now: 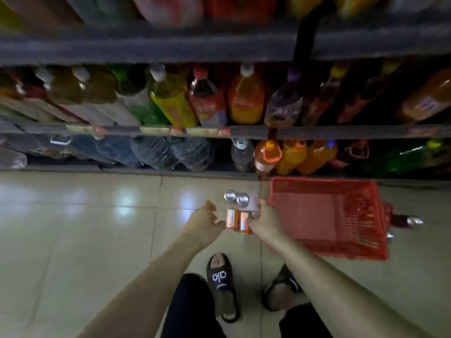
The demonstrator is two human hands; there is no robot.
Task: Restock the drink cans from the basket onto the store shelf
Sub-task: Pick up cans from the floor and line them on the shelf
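Both hands, left hand (205,222) and right hand (264,219), hold two orange drink cans (238,222) above the floor; two silver-topped cans (236,197) stand beyond, red plastic basket (324,215) looks emptied, shelving remains.

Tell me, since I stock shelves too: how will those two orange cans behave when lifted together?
The two orange cans, pressed side by side between the left hand and right hand, look smooth and cylindrical, so one could probably slip out. Laid sideways, they would likely roll on the glossy floor tiles.
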